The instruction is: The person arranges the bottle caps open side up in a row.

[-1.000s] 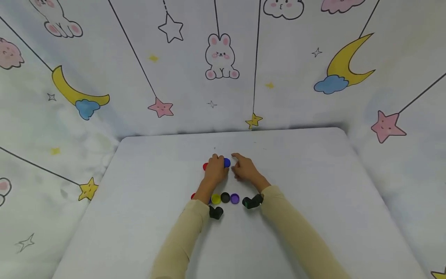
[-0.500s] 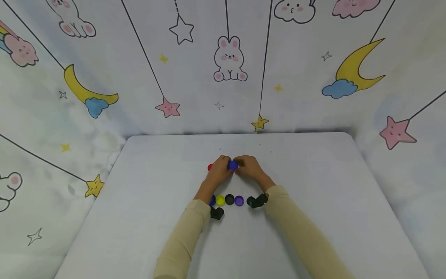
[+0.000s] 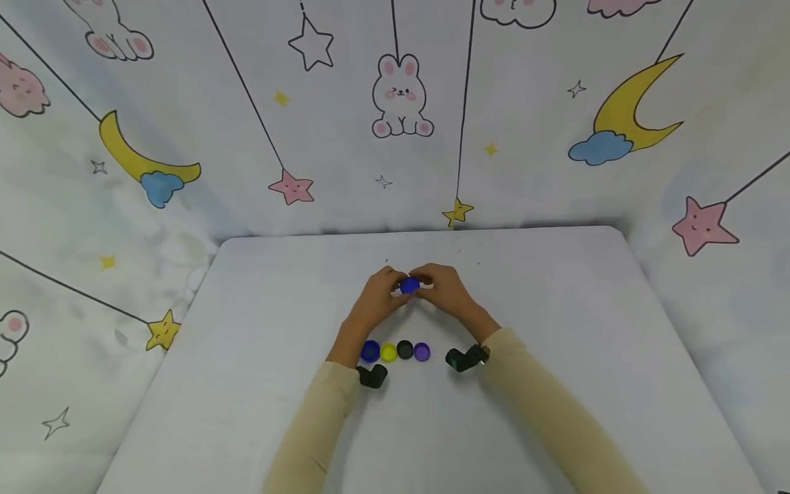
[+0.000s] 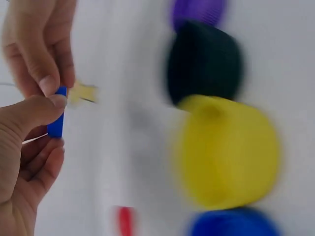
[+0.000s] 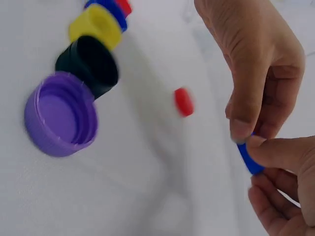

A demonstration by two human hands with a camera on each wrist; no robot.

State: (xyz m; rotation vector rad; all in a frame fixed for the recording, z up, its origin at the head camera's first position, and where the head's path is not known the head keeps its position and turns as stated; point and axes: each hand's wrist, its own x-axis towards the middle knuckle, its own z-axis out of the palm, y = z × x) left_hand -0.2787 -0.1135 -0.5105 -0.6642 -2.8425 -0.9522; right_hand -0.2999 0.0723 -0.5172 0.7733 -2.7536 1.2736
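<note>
A thin round blue disc [image 3: 410, 285] is held up between both hands over the far middle of the table. My left hand [image 3: 373, 302] pinches it from the left with thumb and fingers. From the right, my right hand [image 3: 450, 291] pinches its other edge, so the fingertips of the two hands meet around it. Both wrist views show the disc nearly edge-on, its ends partly covered by thumbs. A small red disc [image 5: 184, 102] lies on the table below the hands; the left hand hides it in the head view.
Nearer me runs a row of bottle caps: blue [image 3: 370, 351], yellow [image 3: 389, 353], black [image 3: 404, 349] and purple [image 3: 422, 352]. Something red [image 5: 124, 6] sits past the blue one, behind my left forearm in the head view. A printed cloth [image 3: 345, 151] stands behind the white table [image 3: 524, 274].
My right hand, first pointing beside the blue disc, has closed on it. Both hands now hold the disc between them, and my left hand has turned, covering the red disc.
</note>
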